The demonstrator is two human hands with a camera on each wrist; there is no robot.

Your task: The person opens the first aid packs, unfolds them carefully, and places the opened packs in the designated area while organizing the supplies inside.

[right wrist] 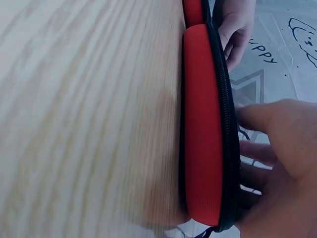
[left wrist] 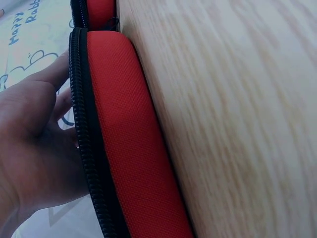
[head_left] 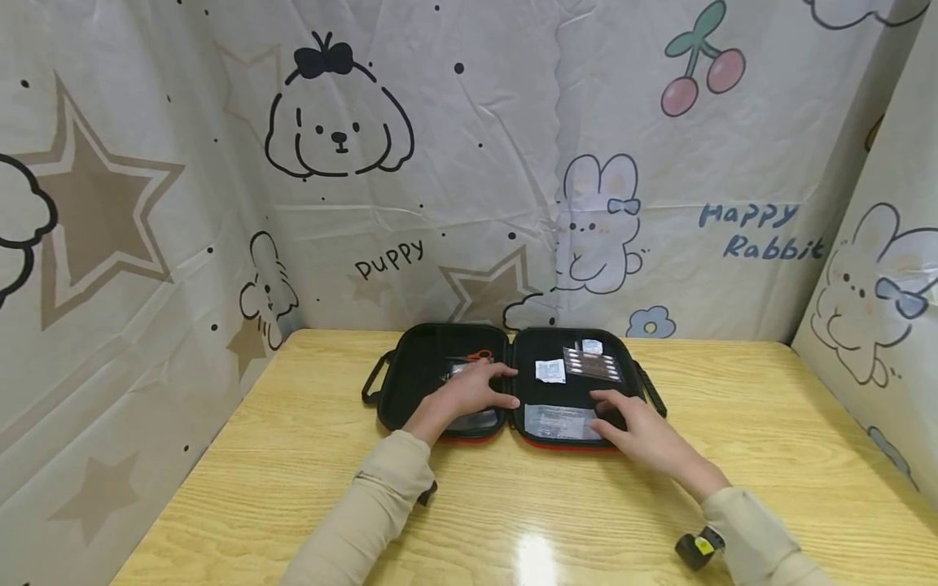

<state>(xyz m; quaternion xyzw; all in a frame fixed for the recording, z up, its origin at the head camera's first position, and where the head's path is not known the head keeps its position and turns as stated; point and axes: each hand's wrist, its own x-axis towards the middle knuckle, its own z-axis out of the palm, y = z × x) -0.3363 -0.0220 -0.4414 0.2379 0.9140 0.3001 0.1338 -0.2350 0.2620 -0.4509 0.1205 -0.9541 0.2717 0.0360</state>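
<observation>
An unzipped case point(head_left: 513, 439), black inside with a red fabric shell point(left wrist: 124, 124), lies spread flat in two halves on the table. Over the left half is my left hand point(head_left: 469, 392), thumb and index finger apart; its other fingertips are hidden. Orange-handled scissors point(head_left: 479, 356) show just beyond it. My right hand point(head_left: 645, 431) reaches into the right half, thumb and fingers spread, with no object visible between them. Close to its thumb lies a clear flat packet point(head_left: 557, 422). Farther back are a white sachet point(head_left: 550, 372) and a clear pack of cotton swabs point(head_left: 592, 365).
Another small white sachet point(head_left: 592, 347) sits at the back of the right half. Black straps stick out at the case's left point(head_left: 374, 378) and right sides. The wooden table point(head_left: 293, 488) meets a printed cloth backdrop point(head_left: 469, 163) behind and at both sides.
</observation>
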